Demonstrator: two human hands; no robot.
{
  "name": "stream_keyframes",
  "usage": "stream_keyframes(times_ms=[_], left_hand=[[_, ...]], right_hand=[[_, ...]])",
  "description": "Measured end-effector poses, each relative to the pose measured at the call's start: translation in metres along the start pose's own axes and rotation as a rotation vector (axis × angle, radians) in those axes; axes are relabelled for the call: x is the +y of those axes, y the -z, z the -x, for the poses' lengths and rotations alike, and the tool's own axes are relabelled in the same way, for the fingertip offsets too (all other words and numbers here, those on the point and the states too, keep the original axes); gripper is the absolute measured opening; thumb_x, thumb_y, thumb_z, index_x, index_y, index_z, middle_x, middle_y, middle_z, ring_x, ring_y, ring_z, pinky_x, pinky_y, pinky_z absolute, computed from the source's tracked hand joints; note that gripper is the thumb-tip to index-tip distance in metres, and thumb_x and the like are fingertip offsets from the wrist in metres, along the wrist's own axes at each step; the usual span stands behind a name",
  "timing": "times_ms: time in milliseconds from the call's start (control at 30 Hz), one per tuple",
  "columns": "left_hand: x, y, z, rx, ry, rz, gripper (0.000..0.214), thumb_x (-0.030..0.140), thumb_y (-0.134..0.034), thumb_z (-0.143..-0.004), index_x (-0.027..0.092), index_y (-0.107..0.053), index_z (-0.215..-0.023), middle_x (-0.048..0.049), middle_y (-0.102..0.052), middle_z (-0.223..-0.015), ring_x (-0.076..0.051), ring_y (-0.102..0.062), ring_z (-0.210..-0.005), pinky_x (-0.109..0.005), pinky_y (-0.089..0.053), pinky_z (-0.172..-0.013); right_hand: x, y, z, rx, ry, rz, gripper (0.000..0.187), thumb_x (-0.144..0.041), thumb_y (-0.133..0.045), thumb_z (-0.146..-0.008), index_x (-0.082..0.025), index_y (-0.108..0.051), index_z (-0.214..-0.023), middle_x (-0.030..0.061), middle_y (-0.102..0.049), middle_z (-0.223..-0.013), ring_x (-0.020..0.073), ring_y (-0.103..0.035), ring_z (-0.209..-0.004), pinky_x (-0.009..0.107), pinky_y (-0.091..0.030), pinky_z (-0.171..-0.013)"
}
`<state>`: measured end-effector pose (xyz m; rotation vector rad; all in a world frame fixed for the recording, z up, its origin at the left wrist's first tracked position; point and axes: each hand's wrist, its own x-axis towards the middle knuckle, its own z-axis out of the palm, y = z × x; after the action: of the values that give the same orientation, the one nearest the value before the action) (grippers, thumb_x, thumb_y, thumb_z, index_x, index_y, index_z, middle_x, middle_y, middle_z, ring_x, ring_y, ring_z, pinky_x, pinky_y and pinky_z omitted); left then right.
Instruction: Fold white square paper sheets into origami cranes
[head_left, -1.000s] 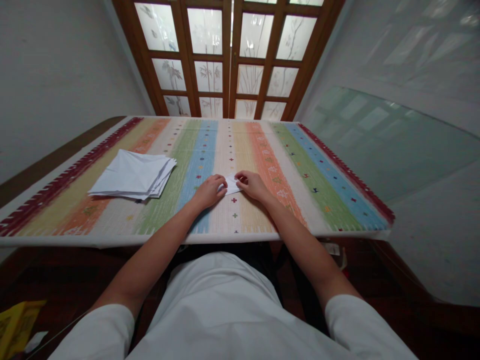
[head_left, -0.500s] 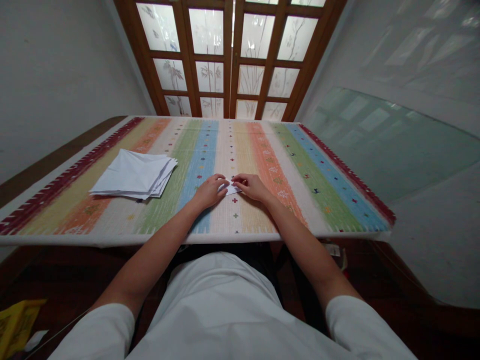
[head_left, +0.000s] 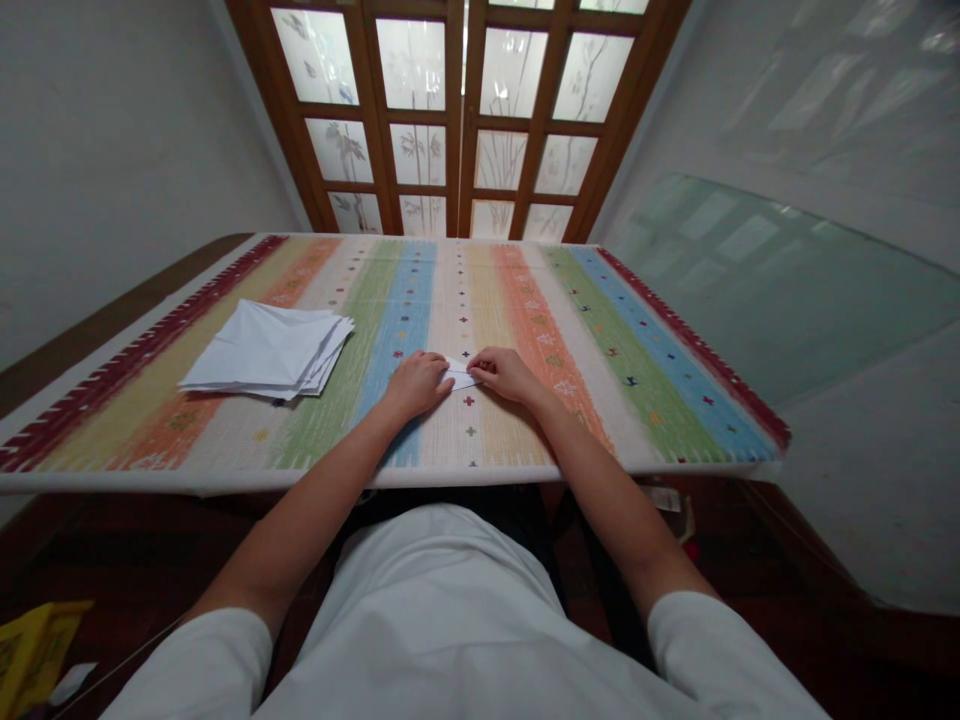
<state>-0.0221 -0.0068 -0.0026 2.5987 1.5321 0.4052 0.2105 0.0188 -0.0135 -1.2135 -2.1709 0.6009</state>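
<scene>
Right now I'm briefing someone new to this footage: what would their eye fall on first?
The bright striped tablecloth fills the middle of the view and grabs attention first. At its near centre, the left hand and right hand meet on a small white paper. A stack of white sheets lies to the left.

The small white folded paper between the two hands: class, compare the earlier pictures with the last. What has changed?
The small white folded paper now lies flatter on the striped woven tablecloth, with less of it showing. The right hand edged slightly toward the left hand; both stay pressed on it. The stack of white paper sheets did not move.
</scene>
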Motion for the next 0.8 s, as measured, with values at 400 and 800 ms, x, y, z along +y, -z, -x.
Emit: stream_keyframes(times_ms=[400, 800], left_hand=[[-0.007, -0.011, 0.000, 0.059, 0.023, 0.181, 0.024, 0.025, -0.067, -0.101, 0.018, -0.074, -0.124, -0.0166, -0.073, -0.132, -0.033, -0.068, -0.126, -0.047, -0.055, -0.111], [-0.015, -0.011, 0.000, 0.057, -0.002, 0.262, 0.031, 0.037, -0.079, -0.092, 0.020, -0.076, -0.117, -0.0146, -0.074, -0.128, -0.033, -0.069, -0.122, -0.050, -0.053, -0.114]], right_hand=[[-0.002, 0.010, 0.004, -0.082, -0.119, -0.108, 0.008, -0.022, -0.082, -0.089, -0.017, -0.085, -0.095, 0.0083, -0.081, -0.088, 0.0189, -0.067, -0.076, 0.029, -0.050, -0.072], [0.003, 0.007, 0.004, 0.094, -0.137, -0.092, 0.014, -0.014, -0.071, -0.090, -0.018, -0.078, -0.101, 0.0083, -0.081, -0.093, 0.0194, -0.071, -0.079, 0.031, -0.056, -0.077]])
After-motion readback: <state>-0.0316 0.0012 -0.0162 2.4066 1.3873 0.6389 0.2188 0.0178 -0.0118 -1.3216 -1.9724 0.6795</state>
